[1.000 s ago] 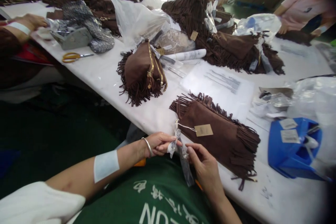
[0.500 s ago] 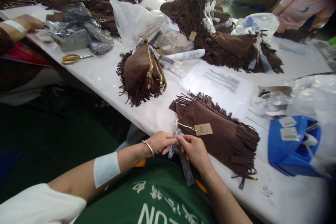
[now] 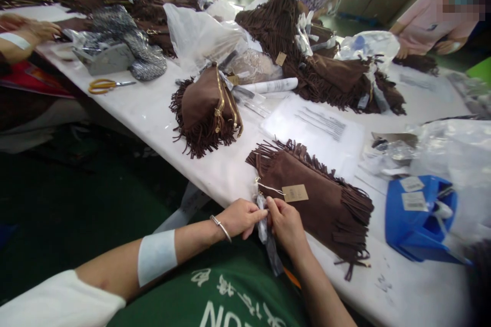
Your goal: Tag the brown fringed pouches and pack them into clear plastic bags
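Observation:
At the table's near edge lies a brown fringed bag (image 3: 307, 179), flat, its fringe spread along the far side and right end. A tan hang tag (image 3: 295, 192) on a white string rests on it. From the bag's left corner a greyish plastic wrapping strip (image 3: 273, 255) hangs over the edge. My left hand (image 3: 242, 217), with a bangle at the wrist, pinches this strip. Close beside it, my right hand (image 3: 286, 222) also grips the strip between thumb and fingers. What lies under the fingertips is partly hidden.
Farther left stands another fringed bag (image 3: 203, 102) with gold zips. Yellow-handled scissors (image 3: 102, 86) lie near the left edge. A blue plastic bin (image 3: 399, 225) sits on the right; printed paper (image 3: 314, 122) and piled fringed bags (image 3: 268, 25) are beyond. Co-workers' hands (image 3: 34, 30) show at left.
My hands have shifted slightly along the strip, still close together. The strip looks more bunched at the left fingers. The view has moved a little; the bags stay in place.

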`<act>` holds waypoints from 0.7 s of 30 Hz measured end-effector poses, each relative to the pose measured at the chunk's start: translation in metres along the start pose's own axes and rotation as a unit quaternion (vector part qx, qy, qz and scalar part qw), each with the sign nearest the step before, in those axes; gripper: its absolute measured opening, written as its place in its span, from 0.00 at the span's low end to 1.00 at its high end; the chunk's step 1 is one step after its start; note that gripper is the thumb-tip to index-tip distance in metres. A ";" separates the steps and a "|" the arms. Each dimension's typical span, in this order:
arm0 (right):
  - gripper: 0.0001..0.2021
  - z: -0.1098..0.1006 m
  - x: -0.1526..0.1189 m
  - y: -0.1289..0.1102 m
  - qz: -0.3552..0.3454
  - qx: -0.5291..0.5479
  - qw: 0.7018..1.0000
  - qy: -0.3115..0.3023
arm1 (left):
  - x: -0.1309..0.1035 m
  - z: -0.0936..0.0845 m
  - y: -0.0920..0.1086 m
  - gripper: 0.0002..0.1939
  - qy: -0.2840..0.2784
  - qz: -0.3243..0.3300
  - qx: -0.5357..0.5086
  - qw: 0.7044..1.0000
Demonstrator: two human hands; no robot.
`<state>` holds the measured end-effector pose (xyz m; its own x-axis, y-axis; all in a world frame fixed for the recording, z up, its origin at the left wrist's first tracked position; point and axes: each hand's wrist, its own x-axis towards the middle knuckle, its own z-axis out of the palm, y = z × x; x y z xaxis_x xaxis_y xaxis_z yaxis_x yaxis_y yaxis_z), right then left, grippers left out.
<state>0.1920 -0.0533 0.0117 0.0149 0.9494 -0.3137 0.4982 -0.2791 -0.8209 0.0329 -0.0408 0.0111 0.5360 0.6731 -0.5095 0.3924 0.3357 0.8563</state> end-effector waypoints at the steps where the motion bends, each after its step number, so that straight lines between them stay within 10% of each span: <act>1: 0.21 -0.005 -0.005 0.001 -0.017 -0.025 0.999 0.023 | -0.001 0.001 -0.001 0.25 -0.015 0.008 -0.014 1.000; 9: 0.33 -0.008 -0.035 0.009 -0.271 -0.332 0.900 0.075 | -0.009 -0.014 -0.010 0.25 -0.002 -0.072 -0.002 0.997; 17: 0.33 -0.012 -0.013 0.016 -0.269 -0.457 0.841 0.104 | 0.007 0.010 -0.003 0.22 -0.018 -0.041 -0.078 0.996; 21: 0.36 0.001 -0.013 0.018 -0.273 -0.440 0.848 0.115 | 0.008 -0.017 -0.006 0.24 0.074 -0.015 -0.125 0.989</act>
<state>0.2002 -0.0711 0.0004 -0.3080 0.9337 0.1825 0.9376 0.3305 -0.1082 0.0215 -0.0265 0.0033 0.4042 0.7437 -0.5325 0.1988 0.4969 0.8447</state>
